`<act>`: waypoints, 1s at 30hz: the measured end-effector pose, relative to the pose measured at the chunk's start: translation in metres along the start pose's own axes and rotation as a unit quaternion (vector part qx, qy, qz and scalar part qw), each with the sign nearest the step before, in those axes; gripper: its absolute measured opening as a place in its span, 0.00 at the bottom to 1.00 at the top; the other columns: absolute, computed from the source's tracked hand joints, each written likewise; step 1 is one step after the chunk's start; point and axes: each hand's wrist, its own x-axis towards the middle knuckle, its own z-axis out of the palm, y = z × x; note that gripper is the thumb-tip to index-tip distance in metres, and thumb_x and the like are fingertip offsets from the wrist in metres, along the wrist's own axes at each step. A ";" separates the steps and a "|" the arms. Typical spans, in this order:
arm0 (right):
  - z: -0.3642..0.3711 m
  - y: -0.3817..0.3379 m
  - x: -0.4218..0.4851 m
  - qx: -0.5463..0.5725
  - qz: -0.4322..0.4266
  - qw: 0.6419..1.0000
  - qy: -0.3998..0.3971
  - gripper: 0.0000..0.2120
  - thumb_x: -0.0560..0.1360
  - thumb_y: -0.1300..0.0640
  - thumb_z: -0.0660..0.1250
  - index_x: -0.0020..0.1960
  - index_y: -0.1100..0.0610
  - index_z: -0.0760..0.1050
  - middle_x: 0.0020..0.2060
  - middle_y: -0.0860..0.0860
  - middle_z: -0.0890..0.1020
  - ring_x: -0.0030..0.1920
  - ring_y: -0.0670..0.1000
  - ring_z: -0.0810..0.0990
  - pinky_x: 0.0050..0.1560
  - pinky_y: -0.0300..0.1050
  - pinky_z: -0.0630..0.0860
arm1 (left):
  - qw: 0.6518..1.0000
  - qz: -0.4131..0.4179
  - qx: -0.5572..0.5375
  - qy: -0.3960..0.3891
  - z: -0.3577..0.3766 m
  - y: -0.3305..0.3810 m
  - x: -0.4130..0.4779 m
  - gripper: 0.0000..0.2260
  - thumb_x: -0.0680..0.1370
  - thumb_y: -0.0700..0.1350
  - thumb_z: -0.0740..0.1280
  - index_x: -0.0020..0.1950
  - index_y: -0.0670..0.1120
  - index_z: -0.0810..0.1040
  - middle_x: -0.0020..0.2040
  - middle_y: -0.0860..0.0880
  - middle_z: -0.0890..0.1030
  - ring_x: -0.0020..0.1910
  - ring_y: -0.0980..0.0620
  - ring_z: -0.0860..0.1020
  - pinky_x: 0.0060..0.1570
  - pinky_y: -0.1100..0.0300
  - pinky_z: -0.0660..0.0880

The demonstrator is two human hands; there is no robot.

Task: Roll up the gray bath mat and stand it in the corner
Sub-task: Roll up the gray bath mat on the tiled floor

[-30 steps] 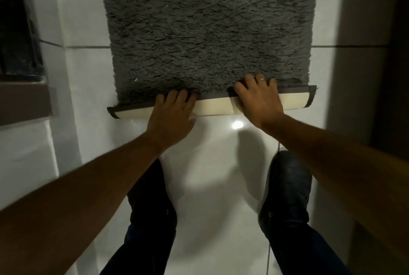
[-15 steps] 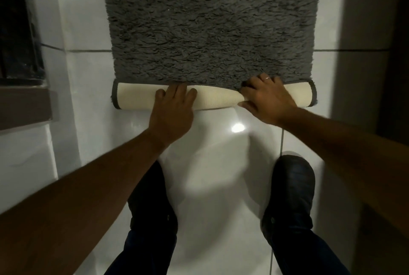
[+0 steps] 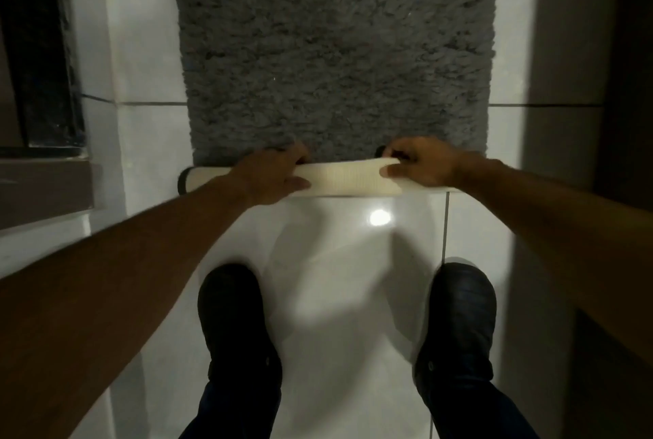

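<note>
Compared with the frame 0.5 s earlier, the left hand (image 3: 274,175) has changed from lying flat on the roll to gripping it. The fingers of both hands curl over the far side, thumbs on the near side; the right hand (image 3: 422,164) is closed on the roll likewise. The rolled section (image 3: 344,178) of the gray bath mat (image 3: 335,49) is thicker, its long axis running 9 to 3 o'clock. The unrolled pile extends toward 12 o'clock on the white tile floor (image 3: 339,279).

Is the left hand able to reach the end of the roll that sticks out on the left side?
Probably yes. The left hand already grips the roll, and the dark-edged left end lies just beside it on bare white floor, with nothing between.
</note>
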 end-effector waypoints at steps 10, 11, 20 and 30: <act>0.060 -0.007 -0.014 -0.345 -0.059 0.908 0.232 0.39 0.78 0.34 0.56 0.78 0.61 0.59 0.78 0.60 0.60 0.78 0.63 0.55 0.73 0.73 0.53 | 0.938 -0.017 0.178 0.298 0.024 0.019 -0.002 0.14 0.81 0.52 0.60 0.56 0.44 0.78 0.54 0.42 0.77 0.54 0.41 0.73 0.55 0.44 0.68; 0.063 -0.004 -0.013 -0.372 -0.042 0.904 0.205 0.44 0.77 0.33 0.57 0.81 0.60 0.50 0.80 0.60 0.53 0.80 0.63 0.47 0.73 0.74 0.49 | 0.944 -0.008 0.180 0.277 0.032 0.016 -0.006 0.22 0.80 0.58 0.58 0.62 0.42 0.76 0.60 0.39 0.76 0.60 0.39 0.72 0.59 0.42 0.67; 0.034 0.003 0.004 -0.339 -0.023 0.902 0.268 0.50 0.70 0.36 0.70 0.81 0.56 0.50 0.78 0.63 0.58 0.78 0.66 0.53 0.73 0.76 0.46 | 0.940 -0.033 0.254 0.227 0.017 -0.004 0.013 0.35 0.75 0.53 0.70 0.78 0.48 0.59 0.73 0.39 0.69 0.71 0.35 0.67 0.67 0.27 0.58; 0.009 0.020 -0.021 -0.282 -0.077 0.952 0.094 0.26 0.75 0.40 0.67 0.69 0.51 0.70 0.61 0.55 0.80 0.62 0.60 0.76 0.66 0.64 0.64 | 0.976 0.008 0.173 0.132 0.017 -0.005 -0.023 0.30 0.78 0.54 0.67 0.78 0.51 0.61 0.72 0.42 0.71 0.70 0.41 0.69 0.69 0.36 0.62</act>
